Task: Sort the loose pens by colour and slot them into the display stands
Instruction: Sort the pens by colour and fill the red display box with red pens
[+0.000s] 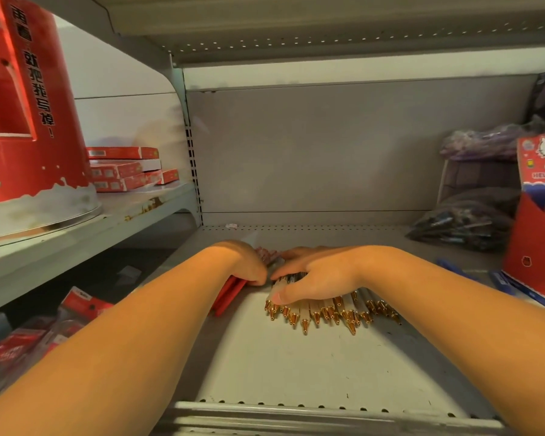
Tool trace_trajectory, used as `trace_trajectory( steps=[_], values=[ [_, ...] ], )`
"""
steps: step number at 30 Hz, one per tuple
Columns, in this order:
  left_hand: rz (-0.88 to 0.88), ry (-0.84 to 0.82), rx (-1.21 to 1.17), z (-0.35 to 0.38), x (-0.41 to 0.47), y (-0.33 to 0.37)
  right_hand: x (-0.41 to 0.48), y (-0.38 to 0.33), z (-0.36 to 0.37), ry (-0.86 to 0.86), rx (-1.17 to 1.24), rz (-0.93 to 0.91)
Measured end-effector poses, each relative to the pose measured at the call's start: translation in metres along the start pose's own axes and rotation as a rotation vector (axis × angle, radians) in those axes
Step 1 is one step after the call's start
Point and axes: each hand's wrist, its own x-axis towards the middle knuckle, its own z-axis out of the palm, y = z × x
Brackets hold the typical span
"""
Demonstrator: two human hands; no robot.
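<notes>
Both hands are on the middle shelf [296, 366], meeting just above frame centre.

- The pile of clear-barrel pens with gold tips [324, 311] lies at centre, tips fanned toward 6 o'clock.
- The right hand [315, 278] lies palm-down on top of that pile. Its fingers stretch toward 9 o'clock and the thumb presses the barrels at the pile's left edge. It has no closed grasp, just flat contact. The gold tips stick out from under it on its 6 o'clock side.
- The left hand [249, 265] sits just beside it, at 9 o'clock of the right hand, fingertips close together.
- The left hand's fingers curl down over a few red pens [230, 294], which poke out from under it toward 7 o'clock. Can't tell if it actually grips them or only rests on them, because the fingers are hidden behind the hand.

Other items:
- Loose blue pens [504, 282] lie on the shelf at 3 o'clock of the right hand, well apart from it.
- They are next to a red Hello Kitty display box [529, 253].
- Dark bags of pens [463, 228] sit behind at 2 o'clock.
- A big red display stand [22, 121] is at frame 10 o'clock on the side shelf, with a stack of red boxes [123, 169] beside it.
- Red packets [44, 335] are on the lower shelf at 8 o'clock.
</notes>
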Motion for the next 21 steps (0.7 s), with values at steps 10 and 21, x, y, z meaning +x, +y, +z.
trace_trajectory(
  steps=[10,21],
  values=[
    [-0.048,0.203,-0.175,0.011,0.015,-0.009,0.001,0.001,0.002,0.004,-0.003,-0.006],
    [-0.006,0.307,-0.708,-0.011,0.000,-0.034,-0.008,0.000,-0.007,0.227,0.217,0.018]
  ],
)
